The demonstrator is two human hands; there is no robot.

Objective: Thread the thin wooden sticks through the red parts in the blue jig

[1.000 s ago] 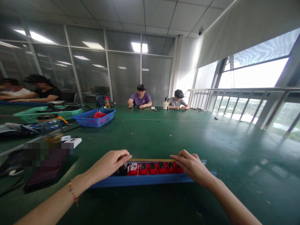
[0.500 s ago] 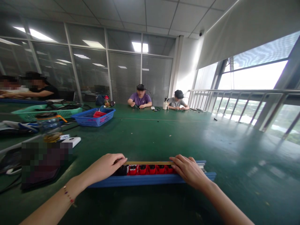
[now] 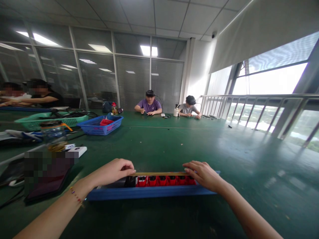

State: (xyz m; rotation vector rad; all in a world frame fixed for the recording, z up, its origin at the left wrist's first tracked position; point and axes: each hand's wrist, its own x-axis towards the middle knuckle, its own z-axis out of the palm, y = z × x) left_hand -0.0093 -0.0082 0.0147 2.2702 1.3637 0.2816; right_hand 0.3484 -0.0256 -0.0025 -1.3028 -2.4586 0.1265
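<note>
In front of me on the table lies a long blue trough [image 3: 152,193], with a row of small red boxes [image 3: 162,181] holding black pieces inside it. A thin yellowish strip [image 3: 159,174] runs along the trough's far side, above the red boxes. My left hand [image 3: 116,171] is closed with thumb and fingertips on the strip's left end. On the strip's right end, my right hand [image 3: 203,172] pinches with thumb and fingers, its palm over the trough. Under my left hand, a dark cylindrical thing [image 3: 117,183] shows partly at the trough's left.
To the left are a blue basket [image 3: 99,127] with a red container, a green basket [image 3: 32,122] with black cables, a glass jar [image 3: 53,134], a white device [image 3: 79,152] and a dark tablet-like slab [image 3: 47,182]. Several people sit around the table; a white bottle [image 3: 175,113] stands far off.
The blue trough has shifted slightly left relative to my hands. My right hand has moved a little right, showing more red boxes. Both hands stay on the strip.
</note>
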